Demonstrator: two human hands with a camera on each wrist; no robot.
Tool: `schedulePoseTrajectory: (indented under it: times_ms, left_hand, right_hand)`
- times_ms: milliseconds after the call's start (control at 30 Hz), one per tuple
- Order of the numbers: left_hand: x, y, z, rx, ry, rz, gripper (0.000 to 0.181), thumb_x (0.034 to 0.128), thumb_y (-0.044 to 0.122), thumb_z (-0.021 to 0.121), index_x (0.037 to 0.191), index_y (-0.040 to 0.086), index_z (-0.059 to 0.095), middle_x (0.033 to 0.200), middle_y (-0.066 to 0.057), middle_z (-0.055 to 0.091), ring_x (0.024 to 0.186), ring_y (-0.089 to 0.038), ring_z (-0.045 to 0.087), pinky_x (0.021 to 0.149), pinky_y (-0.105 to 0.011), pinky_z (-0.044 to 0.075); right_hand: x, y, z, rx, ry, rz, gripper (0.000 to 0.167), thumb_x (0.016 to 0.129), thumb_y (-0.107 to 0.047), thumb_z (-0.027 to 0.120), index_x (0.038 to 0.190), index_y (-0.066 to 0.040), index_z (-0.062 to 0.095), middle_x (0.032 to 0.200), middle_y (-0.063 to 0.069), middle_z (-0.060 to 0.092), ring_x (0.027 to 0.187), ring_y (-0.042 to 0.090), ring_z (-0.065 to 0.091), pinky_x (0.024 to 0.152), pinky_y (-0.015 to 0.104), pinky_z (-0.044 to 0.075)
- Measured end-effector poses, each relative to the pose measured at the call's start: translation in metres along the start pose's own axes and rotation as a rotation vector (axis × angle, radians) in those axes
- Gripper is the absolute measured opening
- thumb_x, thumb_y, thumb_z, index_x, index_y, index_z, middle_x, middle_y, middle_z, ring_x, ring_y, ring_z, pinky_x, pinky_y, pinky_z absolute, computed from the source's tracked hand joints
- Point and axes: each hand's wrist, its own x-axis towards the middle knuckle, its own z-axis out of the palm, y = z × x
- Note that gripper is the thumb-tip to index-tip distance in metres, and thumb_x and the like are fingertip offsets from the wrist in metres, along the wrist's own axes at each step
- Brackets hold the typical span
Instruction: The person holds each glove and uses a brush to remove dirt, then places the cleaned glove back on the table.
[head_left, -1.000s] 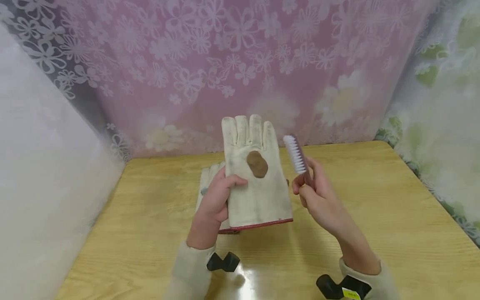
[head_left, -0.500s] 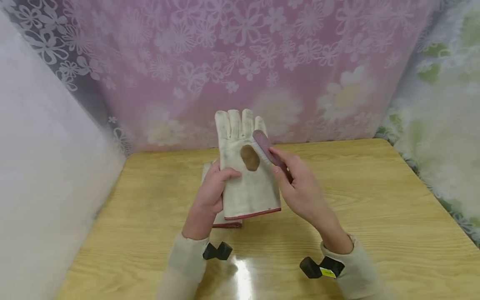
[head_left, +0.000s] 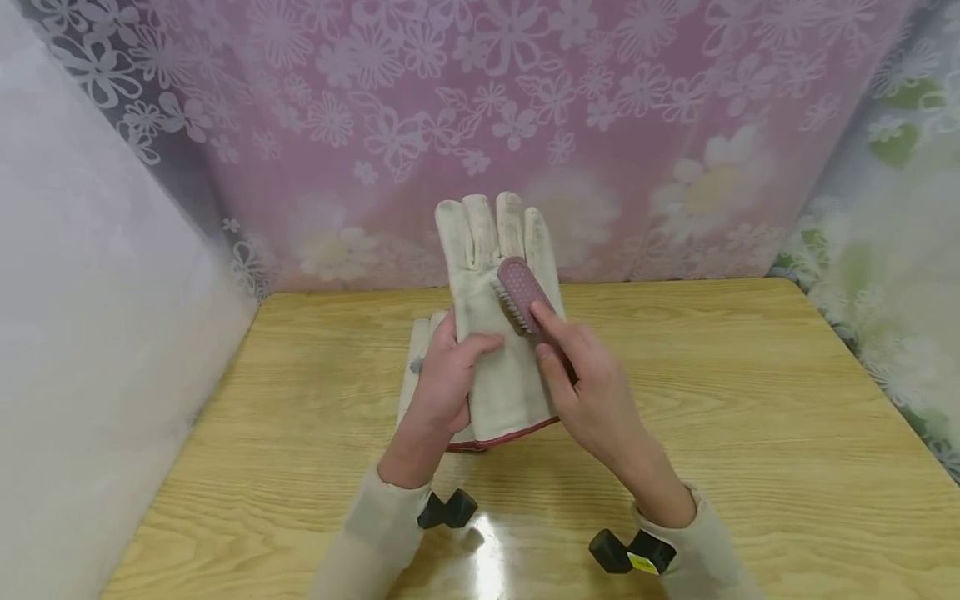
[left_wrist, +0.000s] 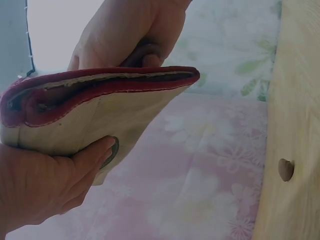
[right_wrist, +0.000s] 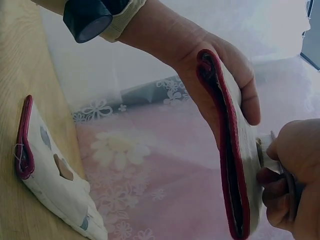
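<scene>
A cream work glove (head_left: 504, 392) with a red-edged cuff is held up, fingers pointing away, by my left hand (head_left: 444, 379), its thumb across the front and its fingers behind. In the left wrist view the left fingers (left_wrist: 90, 170) lie on the back of the glove (left_wrist: 130, 112). My right hand (head_left: 600, 392) grips a purple brush (head_left: 522, 287) by its handle. The white bristles rest on the glove's palm, over the brown patch, which is mostly hidden. In the right wrist view the right hand (right_wrist: 300, 170) presses the brush against the glove (right_wrist: 242, 135).
A second cream glove (right_wrist: 62, 170) with brown and grey patches lies on the wooden table (head_left: 322, 417), behind and left of the held one. A small brown lump (left_wrist: 286, 170) sits on the table. Flowered cloth (head_left: 480, 150) stands behind the table.
The brush has moved left from beside the glove onto its palm, bristles turned down against it, covering most of the brown patch. My left hand keeps holding the glove, which has shifted slightly.
</scene>
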Motion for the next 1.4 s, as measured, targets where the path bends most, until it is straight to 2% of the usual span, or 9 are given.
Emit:
schedulePoseTrajectory:
  times_ms: [133, 467, 600, 767, 833, 933, 1067, 1233, 1400]
  left_hand:
    - [-0.003, 0.008, -0.002, -0.042, 0.037, 0.042, 0.045, 0.0949, -0.001, 0.044, 0.139, 0.006, 0.039, 0.121, -0.011, 0.058, 0.106, -0.021, 0.064, 0.086, -0.037, 0.056]
    - [-0.003, 0.014, -0.007, -0.068, 0.079, 0.030, 0.046, 0.0955, -0.001, 0.042, 0.141, 0.006, 0.036, 0.120, -0.009, 0.057, 0.103, -0.019, 0.065, 0.086, -0.036, 0.056]
    - [-0.006, 0.010, -0.003, -0.016, 0.055, 0.005, 0.048, 0.0937, -0.002, 0.044, 0.141, 0.007, 0.037, 0.122, -0.013, 0.058, 0.103, -0.021, 0.065, 0.085, -0.036, 0.056]
    - [-0.012, 0.002, 0.010, 0.120, -0.060, -0.057, 0.061, 0.0931, -0.002, 0.045, 0.149, 0.015, 0.029, 0.134, -0.019, 0.053, 0.111, -0.026, 0.062, 0.089, -0.039, 0.055]
    - [-0.013, -0.002, 0.014, 0.166, -0.098, -0.068, 0.064, 0.0936, -0.002, 0.045, 0.152, 0.018, 0.026, 0.138, -0.019, 0.051, 0.115, -0.029, 0.060, 0.091, -0.040, 0.054]
    - [-0.014, -0.004, 0.018, 0.200, -0.101, -0.071, 0.065, 0.0930, -0.003, 0.046, 0.152, 0.019, 0.026, 0.139, -0.018, 0.051, 0.116, -0.029, 0.061, 0.091, -0.040, 0.054]
    - [-0.012, -0.002, 0.014, 0.121, -0.067, -0.054, 0.060, 0.0938, -0.003, 0.045, 0.149, 0.015, 0.030, 0.136, -0.021, 0.052, 0.112, -0.027, 0.062, 0.090, -0.041, 0.055]
    - [-0.010, 0.008, 0.002, 0.026, 0.011, -0.004, 0.053, 0.0948, -0.003, 0.043, 0.145, 0.009, 0.032, 0.132, -0.020, 0.053, 0.109, -0.024, 0.064, 0.089, -0.040, 0.056]
    - [-0.009, 0.012, -0.005, -0.007, 0.047, 0.000, 0.051, 0.0950, -0.004, 0.042, 0.144, 0.008, 0.034, 0.129, -0.017, 0.054, 0.107, -0.023, 0.064, 0.089, -0.037, 0.055]
  right_hand:
    - [0.001, -0.004, -0.006, 0.001, -0.052, -0.040, 0.054, 0.087, 0.007, 0.066, 0.139, -0.009, 0.058, 0.094, 0.011, 0.065, 0.076, 0.016, 0.052, 0.063, 0.028, 0.043]
    - [-0.003, -0.012, -0.031, -0.066, -0.221, -0.006, 0.053, 0.089, 0.002, 0.068, 0.139, -0.014, 0.059, 0.095, 0.005, 0.065, 0.070, 0.009, 0.048, 0.058, 0.024, 0.042]
    - [-0.003, -0.012, -0.032, -0.059, -0.193, 0.011, 0.054, 0.089, 0.003, 0.066, 0.140, -0.013, 0.058, 0.104, 0.008, 0.068, 0.079, 0.011, 0.056, 0.064, 0.023, 0.046]
    - [0.000, -0.008, -0.028, 0.056, -0.084, 0.036, 0.056, 0.088, 0.011, 0.063, 0.141, -0.008, 0.056, 0.128, 0.014, 0.065, 0.108, 0.018, 0.063, 0.087, 0.015, 0.047]
    - [0.002, -0.006, -0.028, 0.104, -0.042, 0.057, 0.055, 0.088, 0.013, 0.062, 0.139, -0.006, 0.058, 0.130, 0.015, 0.064, 0.110, 0.015, 0.063, 0.089, 0.012, 0.045]
    - [0.003, -0.004, -0.027, 0.123, 0.001, 0.065, 0.052, 0.088, 0.013, 0.061, 0.137, -0.006, 0.060, 0.127, 0.015, 0.066, 0.107, 0.012, 0.063, 0.088, 0.012, 0.045]
    - [0.003, -0.005, -0.025, 0.057, -0.008, 0.031, 0.050, 0.087, 0.010, 0.064, 0.135, -0.005, 0.061, 0.119, 0.014, 0.069, 0.102, 0.020, 0.065, 0.086, 0.019, 0.048]
    - [-0.002, -0.014, -0.020, -0.038, -0.060, -0.008, 0.052, 0.085, 0.006, 0.068, 0.135, -0.007, 0.062, 0.090, 0.010, 0.067, 0.071, 0.014, 0.054, 0.062, 0.021, 0.043]
    - [-0.006, -0.020, -0.020, -0.094, -0.110, 0.012, 0.054, 0.087, 0.004, 0.069, 0.137, -0.012, 0.061, 0.085, 0.005, 0.061, 0.062, 0.007, 0.044, 0.052, 0.020, 0.039]
